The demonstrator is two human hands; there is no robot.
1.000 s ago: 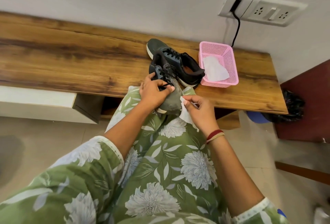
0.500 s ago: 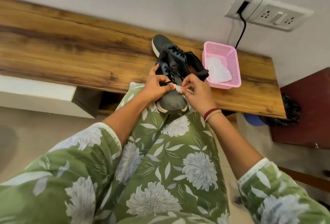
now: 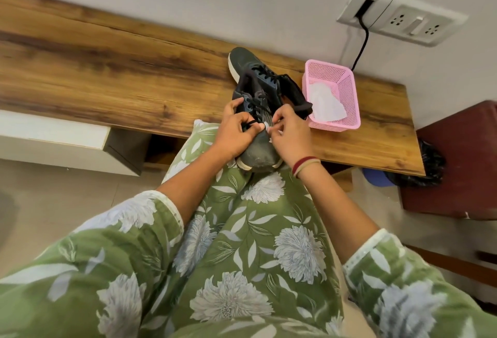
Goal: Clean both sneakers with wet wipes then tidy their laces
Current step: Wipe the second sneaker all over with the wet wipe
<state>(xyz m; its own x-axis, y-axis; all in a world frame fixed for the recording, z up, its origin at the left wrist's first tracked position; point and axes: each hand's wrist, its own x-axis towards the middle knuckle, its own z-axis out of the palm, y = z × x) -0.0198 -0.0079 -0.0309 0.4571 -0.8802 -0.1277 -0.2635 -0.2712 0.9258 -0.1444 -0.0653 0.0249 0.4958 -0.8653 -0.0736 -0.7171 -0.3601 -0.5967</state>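
Two sets of fingers meet over the laces on my feed. The left hand (image 3: 236,134) pinches a black lace loop (image 3: 251,122) in its fingers (image 3: 255,128), and the right hand (image 3: 290,134) pinches a small bunched wet wipe (image 3: 267,130) at the upper of the near sneaker (image 3: 258,158). A second ago the right hand sat lower, by the toe, with the wipe hanging loose; since half a second ago both grips look unchanged. The near sneaker's grey toe rests on the green floral lap (image 3: 258,219), heel toward the counter (image 3: 107,68). The second sneaker (image 3: 242,60) lies on the counter behind it. Just to the right, a pink basket (image 3: 349,111) holds another white wipe (image 3: 324,103).
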